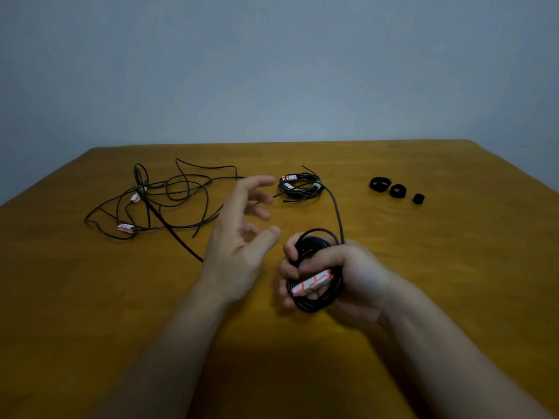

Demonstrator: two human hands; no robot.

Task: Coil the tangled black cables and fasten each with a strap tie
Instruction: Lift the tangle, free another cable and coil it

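Observation:
My right hand [338,276] grips a coil of black cable [316,246] with a red-and-white label [311,284] across it. A free strand runs up from the coil [337,210] toward a coiled cable [301,187] lying at the table's middle back. My left hand [242,237] hovers just left of the held coil, fingers spread, holding nothing. A tangle of black cables [157,201] with white-and-red labels lies at the back left. Three black strap ties [396,190] sit in a row at the back right.
Everything lies on a brown wooden table [453,267]. A plain grey wall stands behind its far edge.

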